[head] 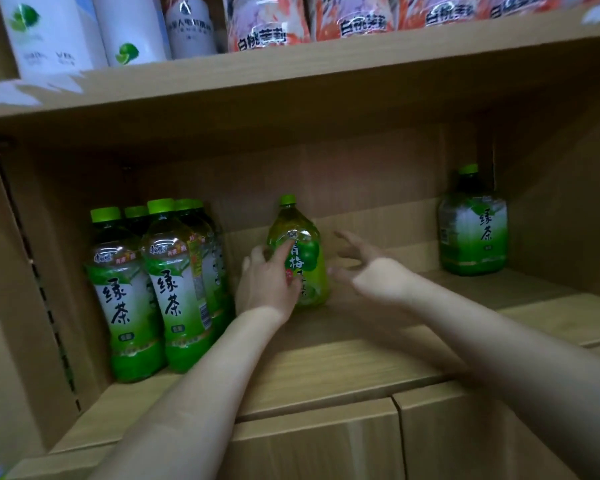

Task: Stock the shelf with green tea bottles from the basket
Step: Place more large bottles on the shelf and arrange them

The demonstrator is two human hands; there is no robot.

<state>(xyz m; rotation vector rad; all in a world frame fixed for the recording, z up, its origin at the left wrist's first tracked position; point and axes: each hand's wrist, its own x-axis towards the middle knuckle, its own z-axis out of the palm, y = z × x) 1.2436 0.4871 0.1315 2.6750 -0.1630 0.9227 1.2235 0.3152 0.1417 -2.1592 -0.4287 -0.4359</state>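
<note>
1. The fingers (pixel 286 249) of the left hand (pixel 265 285): one lies nearly straight across the front label of a light green bottle (pixel 303 251). The others pass round the bottle's left side, blurred. I cannot tell whether they grasp it or only touch it.
2. The right hand (pixel 368 268) hangs just to the right of that bottle, apart from it. Its fingers are released and spread, and it holds nothing.
3. The light green bottle stands upright on the shelf board (pixel 326 368), towards the back and about mid-width. It has a green cap.
4. To its left, close by, a cluster of green tea bottles (pixel 153 289) stands upright in rows that run back from the front. The bottles touch one another and fill the left end of the board.
5. Well apart on the right, a lone green tea bottle (pixel 473 230) stands upright in the back corner.
6. Both bare forearms reach in from the lower edge of the view, above the board.
7. Below the board's front edge are two wood-grain panels (pixel 326 445), side by side with a narrow seam between them.
8. On the upper shelf (pixel 291 74) stand white bottles with a lime picture (pixel 49 32) at the left. A grey-white bottle (pixel 189 29) stands next, then pink-and-orange labelled bottles (pixel 267 22) to the right.
</note>
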